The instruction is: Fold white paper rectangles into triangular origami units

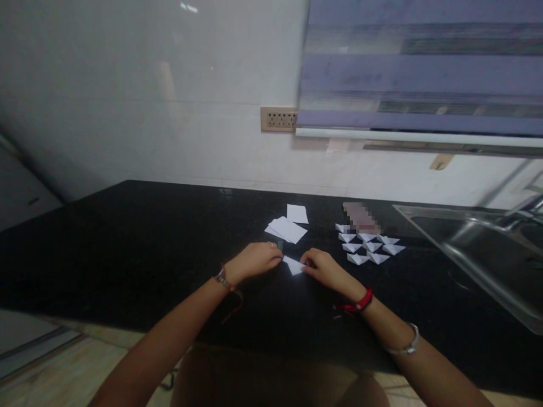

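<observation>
A small white folded paper [294, 265] is held between my two hands, just above or on the black counter. My left hand [257, 261] pinches its left corner, fingers closed. On the other side, my right hand [321, 267] grips the right corner between thumb and fingers. The folded paper has a triangular shape with its point toward me. Behind my left hand lies a loose stack of white paper sheets [288, 230], with one separate sheet [297, 214] beyond it. To the right, several folded paper pieces [371, 247] sit in rough rows.
A blurred pinkish flat object [361, 217] lies behind the folded pieces. A steel sink [428, 240] with a tap is set into the black counter [148, 254] at the right. A socket strip [280, 119] and a purple blind [416, 73] are on the wall.
</observation>
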Tool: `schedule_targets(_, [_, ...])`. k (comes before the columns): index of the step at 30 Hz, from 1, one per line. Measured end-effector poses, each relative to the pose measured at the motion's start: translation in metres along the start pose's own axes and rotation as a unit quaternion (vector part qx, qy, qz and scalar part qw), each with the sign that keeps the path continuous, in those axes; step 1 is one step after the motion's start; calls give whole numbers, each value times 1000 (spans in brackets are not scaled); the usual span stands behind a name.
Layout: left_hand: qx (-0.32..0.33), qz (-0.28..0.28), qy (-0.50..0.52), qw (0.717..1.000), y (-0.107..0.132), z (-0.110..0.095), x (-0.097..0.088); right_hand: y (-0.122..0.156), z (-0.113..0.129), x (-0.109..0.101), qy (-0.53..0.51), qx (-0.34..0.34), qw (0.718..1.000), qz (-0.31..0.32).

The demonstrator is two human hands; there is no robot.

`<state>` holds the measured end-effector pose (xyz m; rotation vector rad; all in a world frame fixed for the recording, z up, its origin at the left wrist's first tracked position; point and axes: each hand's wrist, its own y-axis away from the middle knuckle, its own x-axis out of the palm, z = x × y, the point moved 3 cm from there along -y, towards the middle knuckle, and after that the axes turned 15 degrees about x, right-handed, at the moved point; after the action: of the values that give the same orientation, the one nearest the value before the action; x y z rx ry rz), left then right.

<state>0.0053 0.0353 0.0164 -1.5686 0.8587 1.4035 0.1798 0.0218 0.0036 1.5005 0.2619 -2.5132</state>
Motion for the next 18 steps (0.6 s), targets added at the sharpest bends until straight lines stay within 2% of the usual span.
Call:
schedule_targets(6, [-47,-14,-4,999,1,5,2,-5,-10,4,-100,76,992,5])
schedule_targets(10, [-115,-61,41,991,1,6,-1,-5,-8,1,-123,90,988,-15])
schedule_targets(15, [-197,-154,211,945,-2,3,7,-2,3,-3,-70,45,994,-75])
schedule_targets(18, [-211,-183,299,912,-6,0,15,0,8,0,-43,10,997,-67])
